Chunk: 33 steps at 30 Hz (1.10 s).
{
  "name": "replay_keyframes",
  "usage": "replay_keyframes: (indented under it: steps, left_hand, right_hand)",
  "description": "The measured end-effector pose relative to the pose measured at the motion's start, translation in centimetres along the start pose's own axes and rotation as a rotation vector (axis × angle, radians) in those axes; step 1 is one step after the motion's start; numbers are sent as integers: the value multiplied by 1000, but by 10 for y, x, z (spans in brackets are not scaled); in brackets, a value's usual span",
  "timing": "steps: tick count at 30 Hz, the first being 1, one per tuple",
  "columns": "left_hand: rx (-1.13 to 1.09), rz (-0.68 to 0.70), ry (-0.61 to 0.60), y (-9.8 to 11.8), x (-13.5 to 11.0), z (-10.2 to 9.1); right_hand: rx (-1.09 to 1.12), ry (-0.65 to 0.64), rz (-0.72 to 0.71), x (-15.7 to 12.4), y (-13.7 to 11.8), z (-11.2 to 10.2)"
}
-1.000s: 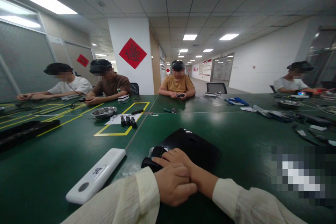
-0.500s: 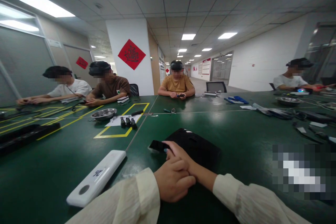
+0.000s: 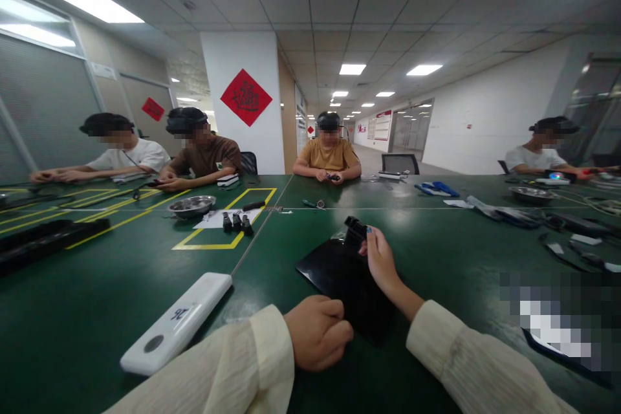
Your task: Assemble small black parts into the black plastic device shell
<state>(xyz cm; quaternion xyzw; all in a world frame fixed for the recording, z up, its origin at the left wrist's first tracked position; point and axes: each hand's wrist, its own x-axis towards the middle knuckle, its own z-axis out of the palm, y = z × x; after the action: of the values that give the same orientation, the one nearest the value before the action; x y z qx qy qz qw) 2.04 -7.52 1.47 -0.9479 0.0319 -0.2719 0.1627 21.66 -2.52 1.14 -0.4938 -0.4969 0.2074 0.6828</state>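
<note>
My right hand (image 3: 382,260) is raised over the table, its thumb and fingers closed on a small black plastic part (image 3: 355,228) with a notched end. Under that hand is a thin, shiny black sheet or flat bag (image 3: 334,284); whether the part touches it is unclear. My left hand (image 3: 319,334) rests closer to me, fingers curled in, and what lies inside them, if anything, is hidden. To the left of it lies a white power bank (image 3: 177,322) with dark digits and a grey oval on its face.
Several black parts (image 3: 237,223) stand near white paper within yellow tape, beside a metal bowl (image 3: 191,206). A black tray (image 3: 43,242) lies far left. Cables and bags (image 3: 504,210) spread at right, near a pixelated device (image 3: 557,330). Co-workers sit around the green table (image 3: 262,284).
My right hand has moved up and to the right with the black part, away from my left hand. The part has turned more upright. My left hand has stayed nearly in place.
</note>
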Motion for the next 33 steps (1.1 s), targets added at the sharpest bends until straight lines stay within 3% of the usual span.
replay_keyframes:
  steps: [5, 12, 33]
  left_hand:
    - [1, 39, -110, 0, -2, 0]
    - [32, 4, -213, 1, -2, 0]
    - [10, 1, -191, 0, -3, -1]
  right_hand:
    - [-115, -16, -34, 4, 9, -7]
    - [-261, -84, -197, -6, -7, -2]
    - [-601, -91, -494, -2, -17, -17]
